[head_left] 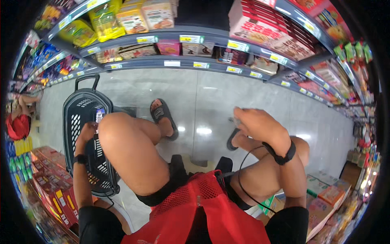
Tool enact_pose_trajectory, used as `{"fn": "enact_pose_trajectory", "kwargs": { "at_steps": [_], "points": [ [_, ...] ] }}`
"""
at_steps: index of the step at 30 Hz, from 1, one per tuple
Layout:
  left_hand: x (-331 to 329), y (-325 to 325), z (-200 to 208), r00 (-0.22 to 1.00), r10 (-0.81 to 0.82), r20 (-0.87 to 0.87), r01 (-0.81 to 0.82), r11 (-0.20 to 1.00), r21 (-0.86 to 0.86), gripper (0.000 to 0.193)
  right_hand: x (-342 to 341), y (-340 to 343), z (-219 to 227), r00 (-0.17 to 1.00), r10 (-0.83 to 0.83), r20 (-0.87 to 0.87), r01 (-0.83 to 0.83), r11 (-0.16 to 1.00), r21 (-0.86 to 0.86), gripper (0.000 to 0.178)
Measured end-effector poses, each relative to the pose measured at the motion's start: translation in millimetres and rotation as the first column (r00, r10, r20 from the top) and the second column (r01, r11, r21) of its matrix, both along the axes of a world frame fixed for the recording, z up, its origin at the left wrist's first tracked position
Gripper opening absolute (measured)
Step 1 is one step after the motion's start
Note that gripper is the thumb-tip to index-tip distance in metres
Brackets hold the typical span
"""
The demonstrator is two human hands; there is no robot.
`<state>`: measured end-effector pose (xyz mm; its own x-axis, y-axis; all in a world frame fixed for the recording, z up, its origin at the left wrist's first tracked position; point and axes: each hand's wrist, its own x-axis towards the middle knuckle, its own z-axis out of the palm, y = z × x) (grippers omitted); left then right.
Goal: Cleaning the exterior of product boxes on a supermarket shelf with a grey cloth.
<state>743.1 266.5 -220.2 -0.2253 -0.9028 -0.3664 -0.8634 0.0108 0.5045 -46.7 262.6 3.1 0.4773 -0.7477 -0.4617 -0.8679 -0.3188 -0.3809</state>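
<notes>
On the left, my left hand [86, 132] is inside a black plastic shopping basket [72, 101]. Its fingers are closed at the lower end of a small purple-and-white packet [100, 114], partly hidden by my left knee. My right hand [262, 124] is raised above my right foot, fingers drawn together. A small greyish thing [235, 120] shows at its fingertips, too blurred to name. A black band and a cable are on my right wrist.
Ahead runs a low grey shelf [158, 63] stocked with boxes and yellow pouches [106, 22]. Red cartons [53, 183] stand at the near left, more boxes [325, 199] at the near right. At the far left is another person in red [18, 125].
</notes>
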Motion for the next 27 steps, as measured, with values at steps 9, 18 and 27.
{"fn": "enact_pose_trajectory", "kwargs": {
  "at_steps": [9, 18, 27],
  "points": [
    [-319.8, -72.8, 313.9, 0.997, -0.066, -0.051, 0.035, 0.882, -0.469, 0.023, -28.0, -32.5, 42.2, 0.783, -0.118, 0.611, 0.139, 0.990, 0.014, 0.022],
    [-588.0, -91.5, 296.5, 0.759, -0.614, -0.218, 0.471, 0.748, -0.468, 0.061, -52.0, -50.7, 45.6, 0.179, -0.641, 0.747, 0.352, 0.750, 0.560, 0.037],
    [-603.6, -105.5, 245.8, 0.771, -0.304, -0.560, 0.279, 0.951, -0.132, 0.025, -52.8, -50.1, 28.3, 0.310, -0.627, 0.715, 0.200, 0.778, 0.595, 0.044]
  ]
}}
